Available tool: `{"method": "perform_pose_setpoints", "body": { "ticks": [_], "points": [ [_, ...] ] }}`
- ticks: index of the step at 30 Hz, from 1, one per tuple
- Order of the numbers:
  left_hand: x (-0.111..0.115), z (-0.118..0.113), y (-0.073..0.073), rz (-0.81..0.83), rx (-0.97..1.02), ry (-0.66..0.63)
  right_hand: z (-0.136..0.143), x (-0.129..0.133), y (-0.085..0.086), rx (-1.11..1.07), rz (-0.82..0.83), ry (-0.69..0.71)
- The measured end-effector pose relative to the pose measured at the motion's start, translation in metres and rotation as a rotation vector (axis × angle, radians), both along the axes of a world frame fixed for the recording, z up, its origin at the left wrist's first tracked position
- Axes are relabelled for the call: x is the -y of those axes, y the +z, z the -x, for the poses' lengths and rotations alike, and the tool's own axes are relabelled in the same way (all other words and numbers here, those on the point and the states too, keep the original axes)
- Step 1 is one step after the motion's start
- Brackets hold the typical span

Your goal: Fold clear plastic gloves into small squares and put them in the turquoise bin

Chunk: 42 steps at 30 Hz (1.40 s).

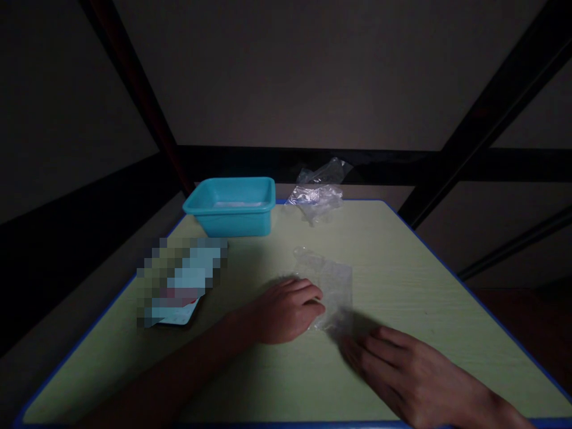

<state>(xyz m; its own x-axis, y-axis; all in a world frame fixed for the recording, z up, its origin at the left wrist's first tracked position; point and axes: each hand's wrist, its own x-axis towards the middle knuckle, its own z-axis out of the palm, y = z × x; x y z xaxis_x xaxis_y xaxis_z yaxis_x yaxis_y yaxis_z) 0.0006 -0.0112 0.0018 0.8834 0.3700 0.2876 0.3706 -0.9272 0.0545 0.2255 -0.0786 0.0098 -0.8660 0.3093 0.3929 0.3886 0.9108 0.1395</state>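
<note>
A clear plastic bag (339, 292) lies flat on the table in front of me, thin and slightly wrinkled. My left hand (288, 311) rests over its left side, fingers curled and thumb close to the forefinger, closed on the bag's edge. At the bag's lower right corner is my right hand (402, 372), its fingers stretched out side by side and pointing down to the tabletop. The right fingertips are in shadow, so whether they touch the bag is unclear.
A turquoise plastic basin (235, 221) stands at the back left. Crumpled clear plastic (319, 199) lies at the far edge. A phone (181, 314), partly blurred out, rests on the left. The pale table (402, 262) has a blue rim; a wall is behind it.
</note>
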Motion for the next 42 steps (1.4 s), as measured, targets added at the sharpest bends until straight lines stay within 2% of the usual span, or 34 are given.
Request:
{"method": "perform_pose_setpoints", "body": {
  "ticks": [6, 10, 16, 19, 23, 28, 36, 42],
  "points": [
    [0.003, 0.000, -0.002, 0.035, 0.029, -0.008, 0.002, 0.001, 0.001, -0.116, 0.018, -0.078],
    [0.008, -0.003, -0.002, 0.048, 0.007, 0.030, 0.000, 0.002, 0.001, -0.221, 0.017, -0.139],
    [0.013, -0.011, -0.006, -0.100, -0.017, 0.132, -0.001, 0.003, -0.002, -0.324, 0.005, -0.212],
    [0.014, -0.012, -0.007, -0.115, -0.001, 0.146, -0.002, 0.002, -0.003, -0.273, 0.002, -0.228],
    [0.015, -0.013, -0.005, -0.078, -0.008, 0.165, 0.000, -0.005, -0.009, -0.129, -0.033, -0.318],
    [0.016, -0.014, -0.002, -0.052, -0.017, 0.187, 0.006, -0.016, -0.014, -0.063, -0.019, -0.390],
    [0.017, -0.014, -0.003, -0.009, -0.015, 0.176, 0.002, -0.023, -0.012, -0.075, 0.012, -0.342],
    [0.009, 0.005, 0.005, 0.123, 0.007, 0.096, -0.003, -0.026, -0.008, -0.104, 0.137, -0.352]
  ]
}}
